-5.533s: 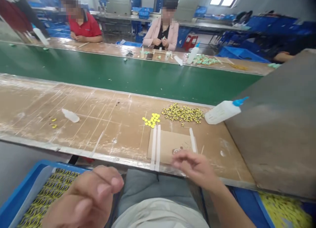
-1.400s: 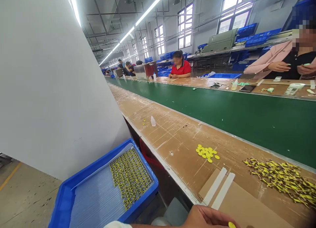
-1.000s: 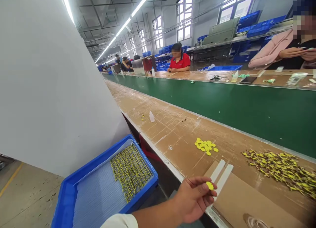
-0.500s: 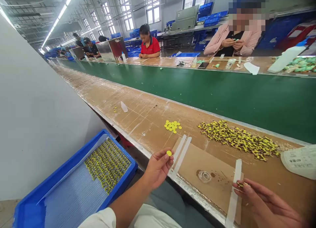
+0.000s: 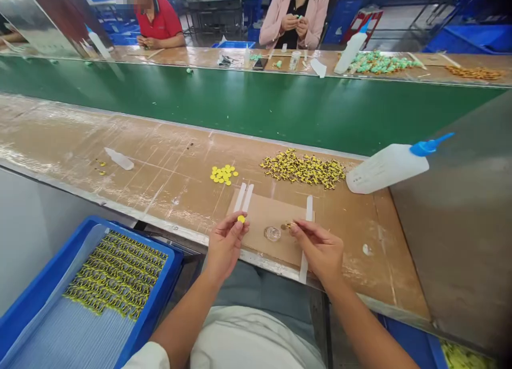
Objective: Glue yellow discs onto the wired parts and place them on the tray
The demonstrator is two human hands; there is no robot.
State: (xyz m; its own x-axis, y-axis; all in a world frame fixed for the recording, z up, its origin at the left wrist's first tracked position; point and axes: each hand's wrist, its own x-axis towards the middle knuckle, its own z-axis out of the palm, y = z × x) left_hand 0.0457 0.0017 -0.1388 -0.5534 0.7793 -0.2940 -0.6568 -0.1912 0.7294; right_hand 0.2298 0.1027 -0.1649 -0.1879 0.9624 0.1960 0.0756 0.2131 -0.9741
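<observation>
My left hand [image 5: 224, 246] pinches a small yellow disc [image 5: 241, 218] at the left edge of a cardboard sheet [image 5: 276, 206]. Over the sheet's right side, my right hand [image 5: 320, 247] is closed on a small yellow-and-dark piece [image 5: 286, 226], whose exact shape is too small to make out. Between the hands stands a little clear glass dish [image 5: 272, 233]. Beyond the sheet lie a cluster of yellow discs [image 5: 223, 174] and a wide heap of small yellow-and-dark pieces [image 5: 302, 167].
A white bottle with a blue nozzle [image 5: 388, 169] leans at the right, near a metal panel [image 5: 460, 198]. The green conveyor belt [image 5: 240, 99] runs behind the bench. Rows of pieces fill part of a blue tray [image 5: 170, 262] at lower left. Two people sit across the belt.
The view has swung to the right and down, bringing the whole bottle and metal panel into sight. My right hand is now closer to the glass dish; both hands keep their pieces.
</observation>
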